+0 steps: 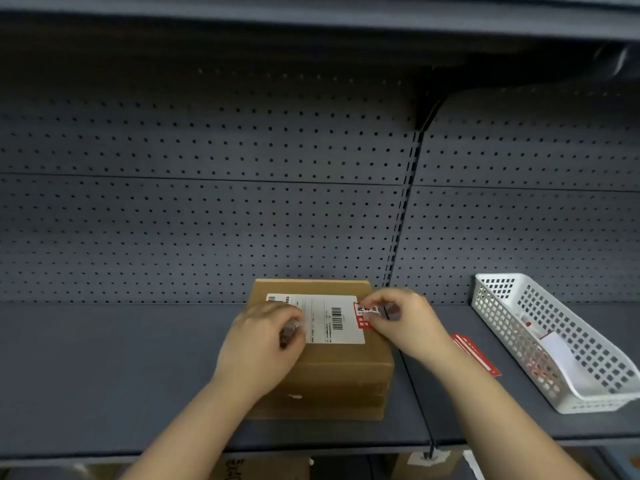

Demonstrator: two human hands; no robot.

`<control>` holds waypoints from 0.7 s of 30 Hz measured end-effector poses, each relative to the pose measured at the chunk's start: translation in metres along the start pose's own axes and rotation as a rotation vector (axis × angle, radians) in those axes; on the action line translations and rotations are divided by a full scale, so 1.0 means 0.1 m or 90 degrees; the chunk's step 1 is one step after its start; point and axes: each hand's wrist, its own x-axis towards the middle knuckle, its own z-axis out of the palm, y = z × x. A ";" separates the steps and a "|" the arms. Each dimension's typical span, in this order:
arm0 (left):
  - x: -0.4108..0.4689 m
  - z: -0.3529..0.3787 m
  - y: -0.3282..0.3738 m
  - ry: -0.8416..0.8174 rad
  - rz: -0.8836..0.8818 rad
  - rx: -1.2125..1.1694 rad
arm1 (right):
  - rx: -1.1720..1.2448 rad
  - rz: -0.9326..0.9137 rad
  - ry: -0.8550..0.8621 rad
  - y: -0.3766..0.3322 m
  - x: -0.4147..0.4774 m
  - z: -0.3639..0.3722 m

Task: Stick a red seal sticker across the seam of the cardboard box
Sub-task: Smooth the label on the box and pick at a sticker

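Observation:
A brown cardboard box sits on the grey shelf, a white shipping label with barcodes on its top. At the box's right top edge lies a red seal sticker, partly under my fingers. My right hand pinches that sticker between thumb and fingertips at the box's right edge. My left hand rests on the left part of the box top, fingers curled on the label's left edge. The seam itself is hidden by the hands and label.
A sheet of red stickers lies on the shelf right of the box. A white perforated plastic basket with papers stands further right. Grey pegboard forms the back wall; cardboard shows below the shelf edge.

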 end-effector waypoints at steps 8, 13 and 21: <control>0.03 0.05 -0.05 0.018 0.025 0.019 | -0.048 -0.057 -0.048 0.06 0.21 0.03; 0.03 0.08 -0.07 0.019 0.044 0.029 | -0.047 -0.067 -0.090 0.14 0.31 0.02; 0.08 0.03 -0.16 -0.026 0.068 0.045 | 0.008 -0.072 -0.085 0.13 0.35 0.00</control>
